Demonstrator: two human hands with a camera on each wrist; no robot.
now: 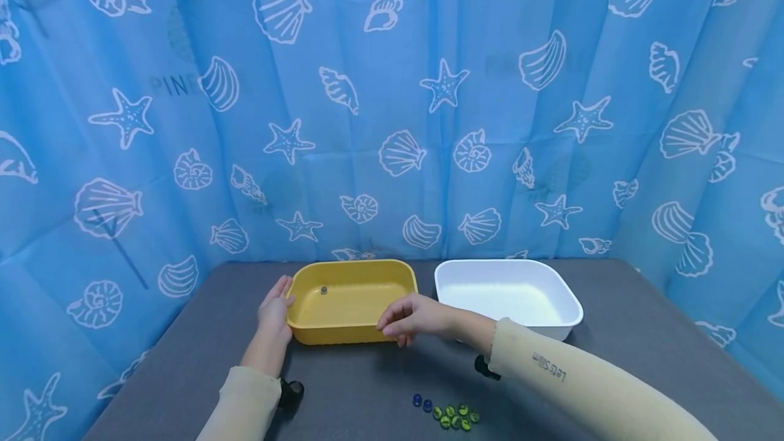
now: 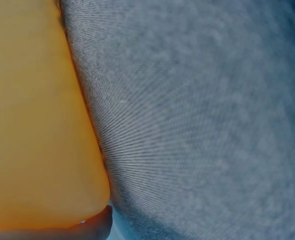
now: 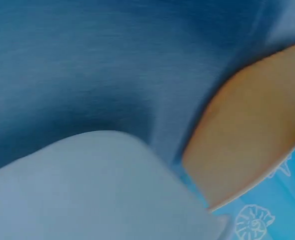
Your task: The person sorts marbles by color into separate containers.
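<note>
Head view: at the left of centre, the left side of a yellow tray (image 1: 352,336) is touched by the left hand (image 1: 275,315), its fingers laid loosely against the wall. Over the tray's near right rim, the right hand (image 1: 419,315) is held with fingers bent downward; whether anything is pinched cannot be told. One small dark piece (image 1: 323,290) is seen inside the tray's upper left. Two blue marbles (image 1: 417,400) and a cluster of green marbles (image 1: 450,411) are spread at lower centre on the grey tabletop (image 1: 343,393). A white tray (image 1: 508,291) is set right of centre.
</note>
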